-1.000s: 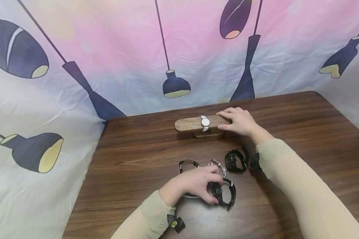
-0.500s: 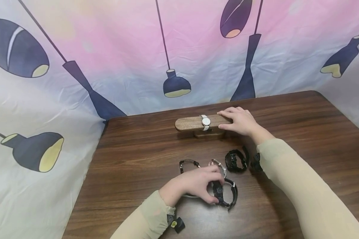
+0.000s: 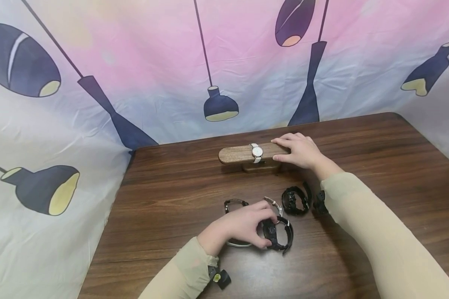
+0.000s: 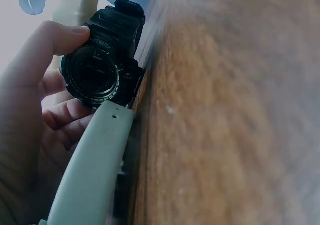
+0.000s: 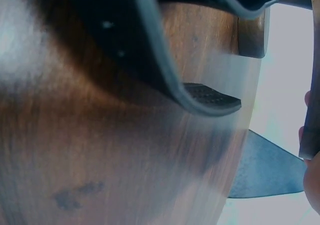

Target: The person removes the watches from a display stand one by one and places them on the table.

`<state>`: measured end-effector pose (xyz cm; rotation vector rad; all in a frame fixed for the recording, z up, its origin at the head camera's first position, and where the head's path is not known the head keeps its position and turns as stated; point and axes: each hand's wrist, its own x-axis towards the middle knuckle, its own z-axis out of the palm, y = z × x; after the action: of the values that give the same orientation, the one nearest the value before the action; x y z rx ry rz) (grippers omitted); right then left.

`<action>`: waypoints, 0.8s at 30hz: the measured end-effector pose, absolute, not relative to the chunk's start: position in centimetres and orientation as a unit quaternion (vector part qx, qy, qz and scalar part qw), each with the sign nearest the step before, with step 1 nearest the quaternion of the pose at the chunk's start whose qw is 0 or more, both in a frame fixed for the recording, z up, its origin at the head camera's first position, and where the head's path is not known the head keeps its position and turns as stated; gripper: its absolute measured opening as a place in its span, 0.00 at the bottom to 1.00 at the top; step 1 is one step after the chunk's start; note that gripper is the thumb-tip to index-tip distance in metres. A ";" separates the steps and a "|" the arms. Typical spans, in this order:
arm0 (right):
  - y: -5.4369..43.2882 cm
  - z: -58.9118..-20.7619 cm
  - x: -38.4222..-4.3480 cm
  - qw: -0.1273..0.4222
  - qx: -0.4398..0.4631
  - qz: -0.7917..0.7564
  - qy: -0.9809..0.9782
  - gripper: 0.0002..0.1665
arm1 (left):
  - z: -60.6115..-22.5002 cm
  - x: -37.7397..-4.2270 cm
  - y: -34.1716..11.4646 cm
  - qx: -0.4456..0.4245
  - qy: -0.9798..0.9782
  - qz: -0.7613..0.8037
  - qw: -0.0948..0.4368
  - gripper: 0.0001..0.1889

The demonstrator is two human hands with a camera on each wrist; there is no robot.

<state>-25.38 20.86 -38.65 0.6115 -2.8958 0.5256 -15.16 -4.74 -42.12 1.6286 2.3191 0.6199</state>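
In the head view my left hand (image 3: pixel 243 224) pinches a black digital wristwatch (image 3: pixel 270 232) between thumb and fingers. Its strap forms a loop, close over the table. The left wrist view shows the round dial (image 4: pixel 95 72) facing the camera, thumb at its upper edge. My right hand (image 3: pixel 301 151) holds the right end of a wooden watch stand (image 3: pixel 235 155), thumb at the front edge and fingers over the back. A white-strapped watch (image 3: pixel 257 152) sits around the stand's bar. In the right wrist view, part of the bar (image 5: pixel 314 95) shows beside the fingers.
On the brown table (image 3: pixel 164 207) lie a pale-strapped watch (image 3: pixel 274 206) and a chunky black watch (image 3: pixel 294 201). Another watch (image 3: pixel 236 202) is partly hidden beneath my left hand. A fabric backdrop (image 3: pixel 164 108) with printed lamps hangs behind the table.
My left hand and the black digital watch have shifted slightly toward the stand and a little left. The right hand and stand stay in place.
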 end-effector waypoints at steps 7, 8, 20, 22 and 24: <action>20.9 -38.6 -25.4 0.067 0.202 0.175 -0.961 0.38 | -41.7 -15.3 -4.8 0.543 0.805 0.206 0.119 0.25; 20.9 -38.6 -25.4 0.066 0.202 0.175 -0.961 0.38 | -41.6 -15.3 -4.8 0.541 0.807 0.206 0.119 0.25; 20.9 -38.7 -25.5 0.065 0.199 0.169 -0.963 0.40 | -41.6 -15.5 -4.9 0.535 0.809 0.213 0.122 0.26; 21.0 -38.8 -25.5 0.064 0.199 0.169 -0.963 0.40 | -41.6 -15.5 -4.9 0.534 0.808 0.216 0.123 0.26; 21.0 -38.8 -25.5 0.065 0.199 0.169 -0.963 0.40 | -41.6 -15.5 -4.9 0.534 0.808 0.216 0.124 0.26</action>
<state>-25.52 20.95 -38.79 0.6001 -2.9074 0.5087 -15.51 -4.92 -41.57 1.5575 2.3548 0.6309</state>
